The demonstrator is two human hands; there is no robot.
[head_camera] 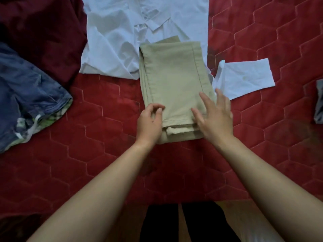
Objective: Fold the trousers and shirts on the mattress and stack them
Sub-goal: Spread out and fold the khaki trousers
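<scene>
- Two bare forearms are seen nearest the lens, reaching forward over a red quilted mattress (104,154) stitched in hexagons.
- Dark-clad legs (160,222) are seen below, at the frame's bottom edge.
- Folded khaki cotton trousers (173,81) are laid flat mid-mattress, long side running away from the person, layered edges shown at the near end.
- The left hand (150,123) is placed at the trousers' near left edge, fingers curled in with thumb against fingertips; whether cloth is pinched cannot be told.
- The right hand (216,117) is held at the near right corner, fingers straight and spread apart, slightly blurred.
- A crumpled white collared shirt (113,41) is spread beyond and partly under the trousers, one sleeve stuck out to the right.
- Blue denim shorts (29,88) are heaped at the left, a dark maroon garment (43,32) behind them.
- A grey cloth (319,102) is cut off at the right edge.
</scene>
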